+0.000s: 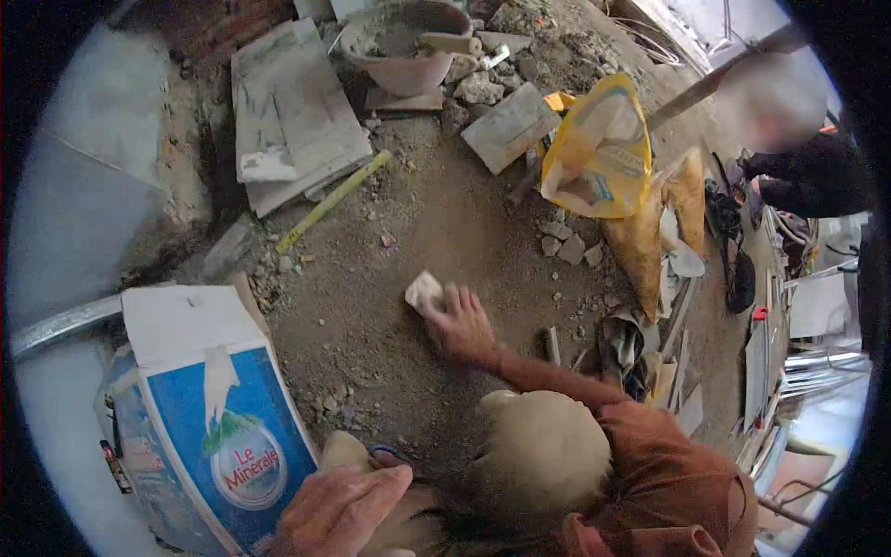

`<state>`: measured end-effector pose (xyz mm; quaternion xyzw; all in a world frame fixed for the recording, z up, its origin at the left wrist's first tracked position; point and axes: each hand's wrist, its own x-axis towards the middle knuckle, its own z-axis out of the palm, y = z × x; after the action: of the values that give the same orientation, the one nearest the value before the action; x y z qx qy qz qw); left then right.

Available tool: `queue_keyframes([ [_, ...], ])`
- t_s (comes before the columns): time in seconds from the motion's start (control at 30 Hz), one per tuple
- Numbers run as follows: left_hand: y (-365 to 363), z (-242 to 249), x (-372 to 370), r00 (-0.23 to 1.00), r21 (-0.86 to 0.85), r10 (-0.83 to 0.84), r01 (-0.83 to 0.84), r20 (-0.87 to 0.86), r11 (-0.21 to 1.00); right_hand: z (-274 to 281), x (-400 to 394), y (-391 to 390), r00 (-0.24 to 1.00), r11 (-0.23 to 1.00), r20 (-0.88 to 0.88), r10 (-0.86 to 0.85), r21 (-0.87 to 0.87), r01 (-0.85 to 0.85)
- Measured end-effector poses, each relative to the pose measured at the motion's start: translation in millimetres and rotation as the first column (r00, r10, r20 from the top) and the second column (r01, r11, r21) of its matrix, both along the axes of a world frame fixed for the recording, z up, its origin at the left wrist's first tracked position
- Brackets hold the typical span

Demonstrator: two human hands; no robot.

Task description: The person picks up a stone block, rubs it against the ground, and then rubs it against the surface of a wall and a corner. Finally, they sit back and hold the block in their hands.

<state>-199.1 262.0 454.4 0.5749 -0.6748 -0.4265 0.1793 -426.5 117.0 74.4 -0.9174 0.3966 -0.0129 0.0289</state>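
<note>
My right hand (460, 327) reaches down to the dirt floor, its thumb and fingers against a small pale, angular chunk (424, 289). Whether the chunk is stone, plaster or tile, I cannot make out. Close to my body, my left hand (342, 506) has its fingers curled together near my knee. A dark blue curved edge (388, 453) shows just beyond those fingers; what it belongs to is hidden. Left of that hand stands a blue and white Le Minerale cardboard box (243, 420).
Grey boards (297, 116) and a yellow-green strip (334, 202) lie ahead. A bucket (401, 65) stands among rubble at the back. On the right are a yellow plastic bag (599, 148), broken stones (571, 249) and another person (807, 172).
</note>
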Motion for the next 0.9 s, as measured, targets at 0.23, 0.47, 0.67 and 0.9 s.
queue_keyframes([
  [0.23,3.3,5.7,7.7,0.988,-0.005,-0.152,0.152,-0.024,0.988,17.8,7.2,-73.2,0.945,0.964,0.195,-0.263,0.02,0.265],
  [0.47,7.3,-5.1,2.4,0.993,-0.011,-0.119,0.119,-0.001,0.993,18.6,2.1,-103.1,0.93,0.958,0.245,-0.273,-0.022,0.287],
  [0.67,-1.0,10.5,3.3,0.986,-0.006,-0.139,0.141,0.091,0.99,12.7,-3.8,8.0,0.996,0.999,0.073,-0.049,0.013,0.048],
  [0.9,4.4,15.5,0.1,0.968,0.105,-0.2,0.186,0.153,0.977,12.3,-1.1,-101.8,0.922,0.935,0.219,-0.32,-0.083,0.344],
])
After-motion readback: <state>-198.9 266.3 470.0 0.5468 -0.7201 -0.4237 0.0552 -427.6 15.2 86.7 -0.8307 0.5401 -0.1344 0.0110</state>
